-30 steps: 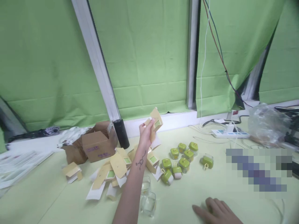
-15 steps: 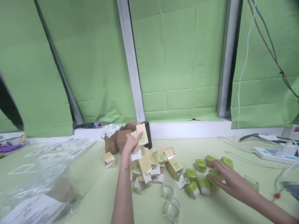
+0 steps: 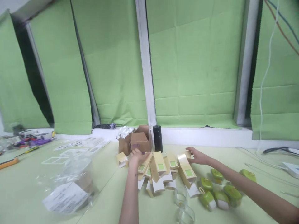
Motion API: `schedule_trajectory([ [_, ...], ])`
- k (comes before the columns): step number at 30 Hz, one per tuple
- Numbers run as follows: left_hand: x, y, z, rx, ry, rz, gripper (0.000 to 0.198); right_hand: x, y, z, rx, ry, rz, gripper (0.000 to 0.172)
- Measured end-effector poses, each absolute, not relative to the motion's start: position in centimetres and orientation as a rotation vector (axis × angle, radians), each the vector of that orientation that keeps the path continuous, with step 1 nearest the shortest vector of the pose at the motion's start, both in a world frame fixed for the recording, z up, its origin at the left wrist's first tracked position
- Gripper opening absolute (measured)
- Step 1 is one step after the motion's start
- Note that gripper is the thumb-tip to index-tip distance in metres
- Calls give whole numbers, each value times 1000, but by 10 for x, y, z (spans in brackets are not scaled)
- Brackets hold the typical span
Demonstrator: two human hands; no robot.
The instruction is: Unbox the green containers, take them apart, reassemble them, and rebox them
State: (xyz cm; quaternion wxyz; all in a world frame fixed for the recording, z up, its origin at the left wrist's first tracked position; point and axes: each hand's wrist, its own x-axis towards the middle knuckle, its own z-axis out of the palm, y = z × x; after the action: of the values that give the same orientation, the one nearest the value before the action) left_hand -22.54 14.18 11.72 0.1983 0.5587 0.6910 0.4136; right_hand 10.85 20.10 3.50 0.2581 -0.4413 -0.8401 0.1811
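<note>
Small beige cardboard boxes with green squares and white flaps lie in a loose pile in the middle of the table. My left hand rests at the pile's left edge, fingers apart and thumb against a box. Its fingertips are partly blurred. At the pile's right side my right hand has its fingers and thumb closed on the far end of a long box. Several green-lidded small containers stand in front of my right forearm. Two clear cups sit nearer me.
Behind the pile are an open brown carton and a black cylinder. A clear plastic bag with a printed sheet lies at left, white frames beyond it. A power strip and cables are at right.
My view has turned left. My left hand has lowered the box it held up onto the pile. My right hand has moved from the green containers to the pile's right side.
</note>
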Motion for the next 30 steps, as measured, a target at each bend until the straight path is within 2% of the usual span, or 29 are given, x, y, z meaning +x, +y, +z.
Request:
schedule_trajectory([
  [2, -194, 143, 129, 1743, 1860, 1079, 43, 121, 187, 40, -1198, -2190, 487, 35],
  [8, -65, 126, 132, 2284, 1123, 761, 96, 164, 113, 67, -1134, -2036, 595, 45],
  [9, -47, 123, 128, 2329, 1019, 695, 97, 171, 101, 69, -1143, -1999, 599, 46],
  [13, 4, 119, 113, 2463, 763, 538, 74, 198, 66, 60, -1257, -1841, 419, 43],
  [18, 32, 129, 101, 2612, 729, 488, 70, 219, 48, 45, -1389, -1651, -7, 28],
  [21, 36, 137, 93, 2679, 758, 457, 56, 219, 42, 53, -1351, -1786, 93, 27],
  [24, 36, 143, 88, 2730, 752, 460, 52, 214, 48, 67, -1351, -1890, 153, 31],
  [27, 38, 145, 88, 2763, 738, 484, 45, 211, 63, 75, -1415, -1870, 23, 19],
  [30, 39, 141, 92, 2784, 730, 510, 34, 209, 76, 74, -1471, -1825, -85, 20],
])
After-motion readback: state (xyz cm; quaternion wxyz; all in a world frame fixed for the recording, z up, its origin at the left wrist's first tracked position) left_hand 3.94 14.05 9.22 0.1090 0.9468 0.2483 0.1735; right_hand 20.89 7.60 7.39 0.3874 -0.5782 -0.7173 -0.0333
